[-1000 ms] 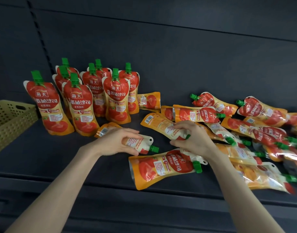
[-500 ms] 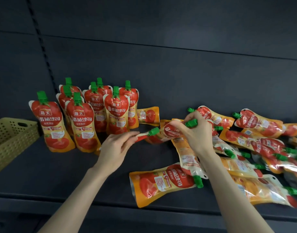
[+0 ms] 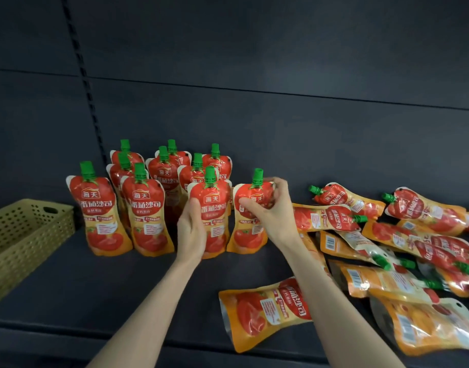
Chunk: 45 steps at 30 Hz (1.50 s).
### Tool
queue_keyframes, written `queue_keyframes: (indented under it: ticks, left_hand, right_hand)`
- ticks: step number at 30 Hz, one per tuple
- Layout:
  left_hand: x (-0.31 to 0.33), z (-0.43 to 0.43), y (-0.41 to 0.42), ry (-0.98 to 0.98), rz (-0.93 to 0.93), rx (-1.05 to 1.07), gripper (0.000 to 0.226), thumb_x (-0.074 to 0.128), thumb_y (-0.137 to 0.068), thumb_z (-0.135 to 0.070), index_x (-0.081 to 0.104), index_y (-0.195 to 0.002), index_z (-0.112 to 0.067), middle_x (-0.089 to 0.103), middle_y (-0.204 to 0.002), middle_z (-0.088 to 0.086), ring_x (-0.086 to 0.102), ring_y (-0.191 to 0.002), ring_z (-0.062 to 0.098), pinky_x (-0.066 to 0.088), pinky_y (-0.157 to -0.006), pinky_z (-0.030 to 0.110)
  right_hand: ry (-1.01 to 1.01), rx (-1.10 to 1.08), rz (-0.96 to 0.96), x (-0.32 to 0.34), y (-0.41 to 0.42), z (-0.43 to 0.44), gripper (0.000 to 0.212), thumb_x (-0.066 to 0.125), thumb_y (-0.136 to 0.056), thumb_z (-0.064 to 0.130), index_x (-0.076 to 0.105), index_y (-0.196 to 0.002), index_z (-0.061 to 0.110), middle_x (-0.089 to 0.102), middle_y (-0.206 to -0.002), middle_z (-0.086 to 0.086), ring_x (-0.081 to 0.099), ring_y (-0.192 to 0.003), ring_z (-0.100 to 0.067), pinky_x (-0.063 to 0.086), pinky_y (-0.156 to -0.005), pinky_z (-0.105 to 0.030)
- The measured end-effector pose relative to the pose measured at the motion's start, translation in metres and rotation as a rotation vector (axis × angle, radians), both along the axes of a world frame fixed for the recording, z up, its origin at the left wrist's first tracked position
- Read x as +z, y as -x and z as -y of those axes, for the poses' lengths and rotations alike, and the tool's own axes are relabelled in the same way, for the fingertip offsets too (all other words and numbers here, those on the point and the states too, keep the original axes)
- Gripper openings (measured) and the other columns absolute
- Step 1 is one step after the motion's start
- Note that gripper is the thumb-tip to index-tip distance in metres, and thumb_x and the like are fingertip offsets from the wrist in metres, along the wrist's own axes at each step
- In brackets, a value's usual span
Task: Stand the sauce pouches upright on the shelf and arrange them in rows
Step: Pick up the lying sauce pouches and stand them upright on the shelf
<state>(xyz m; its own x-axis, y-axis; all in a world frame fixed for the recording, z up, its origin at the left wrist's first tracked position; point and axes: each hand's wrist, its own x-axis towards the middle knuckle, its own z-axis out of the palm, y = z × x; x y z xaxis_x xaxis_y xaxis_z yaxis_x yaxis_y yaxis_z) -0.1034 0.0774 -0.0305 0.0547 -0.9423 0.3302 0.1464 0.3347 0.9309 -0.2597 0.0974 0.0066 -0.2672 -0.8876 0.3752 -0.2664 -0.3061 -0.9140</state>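
Now upright mid-frame, flat a second ago: pouch (image 3: 211, 208) held at its side by left hand (image 3: 191, 231), neighbouring pouch (image 3: 245, 229) pinched near its cap by right hand (image 3: 272, 208). Dark shelf (image 3: 95, 288), dark back wall (image 3: 254, 115), yellow basket (image 3: 29, 235) at left.

On the outer pouch (image 3: 100, 208) and the nearer pouch (image 3: 145, 208), both to the left of the left hand (image 3: 191, 229), one reads the brand 海天 and under it 番茄沙司 in large white characters. The left-hand pouch (image 3: 214, 205) shows the same words. The right-hand pouch (image 3: 250, 227), gripped by the right hand (image 3: 273, 208), shows only 海天. On the lying pouch (image 3: 326, 217) just right of this hand, 番茄沙司 stands sideways. The smaller print is too blurred to read.
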Motion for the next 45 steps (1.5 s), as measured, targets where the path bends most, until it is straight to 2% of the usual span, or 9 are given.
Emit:
queue_keyframes:
  ticks: [4, 8, 17, 21, 26, 30, 34, 40, 45]
  left_hand:
    - [-0.01, -0.001, -0.009, 0.029, 0.083, -0.071, 0.035, 0.052, -0.087, -0.032, 0.05, -0.121, -0.023, 0.062, -0.11, -0.013, 0.061, -0.102, -0.002, 0.049, -0.077, 0.01]
    - [-0.003, 0.008, -0.024, 0.047, 0.163, -0.059, 0.027, 0.061, -0.086, -0.025, 0.052, -0.111, -0.029, 0.062, -0.108, -0.015, 0.061, -0.1, -0.002, 0.051, -0.079, 0.016]
    - [-0.007, 0.005, -0.029, 0.04, 0.248, -0.134, 0.046, 0.063, -0.086, -0.019, 0.038, -0.123, -0.029, 0.054, -0.118, -0.015, 0.054, -0.11, 0.001, 0.049, -0.084, 0.016]
    - [-0.009, 0.006, -0.036, 0.036, 0.247, -0.12, 0.052, 0.063, -0.086, -0.011, 0.033, -0.125, -0.026, 0.053, -0.125, -0.004, 0.053, -0.116, 0.008, 0.048, -0.087, 0.018]
    - [-0.008, 0.011, -0.046, 0.024, 0.277, -0.123, 0.053, 0.06, -0.088, -0.015, 0.032, -0.132, -0.025, 0.05, -0.128, -0.004, 0.049, -0.119, 0.008, 0.046, -0.083, 0.014]
    - [-0.01, 0.011, -0.048, 0.001, 0.268, -0.125, 0.055, 0.057, -0.089, -0.017, 0.029, -0.135, -0.028, 0.046, -0.132, -0.005, 0.046, -0.121, 0.008, 0.045, -0.091, 0.024]
    - [-0.016, 0.009, -0.048, 0.023, 0.302, -0.124, 0.058, 0.06, -0.087, -0.018, 0.025, -0.127, -0.042, 0.044, -0.133, -0.008, 0.044, -0.123, 0.007, 0.044, -0.096, 0.029]
    - [-0.019, 0.012, -0.051, 0.017, 0.358, -0.14, 0.061, 0.057, -0.089, -0.02, 0.024, -0.139, -0.033, 0.043, -0.138, -0.004, 0.042, -0.128, 0.011, 0.043, -0.102, 0.037]
    - [-0.019, 0.011, -0.052, 0.012, 0.368, -0.147, 0.062, 0.057, -0.09, -0.02, 0.023, -0.141, -0.032, 0.042, -0.139, -0.004, 0.042, -0.127, 0.009, 0.043, -0.097, 0.027]
  right_hand:
    - [-0.065, 0.012, 0.01, -0.027, 0.0, -0.002, 0.054, 0.075, -0.078, 0.018, 0.041, -0.119, 0.017, 0.061, -0.112, 0.003, 0.062, -0.103, -0.01, 0.055, -0.082, -0.023]
    - [-0.102, 0.01, -0.001, -0.041, 0.0, -0.004, 0.043, 0.072, -0.08, 0.021, 0.045, -0.113, 0.02, 0.062, -0.111, 0.004, 0.062, -0.101, -0.006, 0.054, -0.08, -0.021]
    - [-0.123, -0.027, -0.023, -0.045, -0.006, -0.004, 0.044, 0.069, -0.083, 0.02, 0.041, -0.117, 0.019, 0.06, -0.12, -0.002, 0.059, -0.111, -0.014, 0.052, -0.094, -0.035]
    - [-0.108, -0.036, -0.033, -0.046, -0.009, -0.007, 0.041, 0.067, -0.084, 0.017, 0.04, -0.115, 0.019, 0.06, -0.116, 0.0, 0.059, -0.108, -0.012, 0.053, -0.09, -0.03]
    - [-0.1, -0.022, -0.056, -0.046, -0.015, -0.009, 0.041, 0.065, -0.086, 0.011, 0.038, -0.115, 0.019, 0.057, -0.111, 0.007, 0.058, -0.105, -0.009, 0.053, -0.08, -0.018]
    - [-0.123, -0.016, -0.045, -0.045, -0.021, -0.008, 0.041, 0.066, -0.085, 0.013, 0.041, -0.117, 0.016, 0.058, -0.113, 0.005, 0.058, -0.104, -0.008, 0.052, -0.075, -0.011]
    - [-0.143, -0.012, -0.069, -0.042, -0.022, -0.008, 0.048, 0.067, -0.084, 0.016, 0.042, -0.125, 0.014, 0.057, -0.115, 0.007, 0.057, -0.107, -0.007, 0.051, -0.073, -0.01]
    - [-0.173, -0.022, -0.097, -0.038, -0.019, -0.012, 0.049, 0.068, -0.084, 0.015, 0.042, -0.125, 0.015, 0.057, -0.118, 0.006, 0.055, -0.107, -0.006, 0.048, -0.077, -0.012]
    - [-0.188, -0.021, -0.103, -0.036, -0.019, -0.019, 0.048, 0.068, -0.084, 0.015, 0.043, -0.124, 0.015, 0.056, -0.115, 0.008, 0.054, -0.104, -0.004, 0.047, -0.071, -0.009]
